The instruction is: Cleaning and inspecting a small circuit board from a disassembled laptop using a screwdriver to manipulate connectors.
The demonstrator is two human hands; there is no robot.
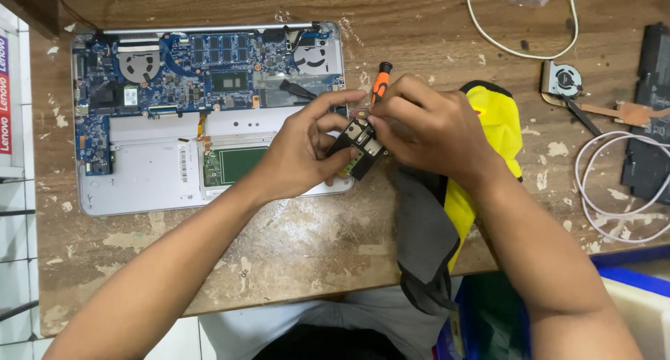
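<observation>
An opened silver laptop base (139, 185) lies on the worn wooden table (314, 241), its blue mainboard (174, 74) and two fans exposed. My left hand (300, 150) grips a small black circuit part (359, 147) just off the laptop's right edge. My right hand (426, 126) holds a screwdriver with an orange and black handle (380, 81) upright, its tip down at that small part. Both hands touch the part, and fingers hide much of it.
A yellow and grey cloth (453, 206) lies under my right forearm. A loose cooling fan with heat pipe (565, 81), white cables (614, 192) and a black battery pack (652, 122) sit at the right. A blue bin (628, 262) stands at the lower right.
</observation>
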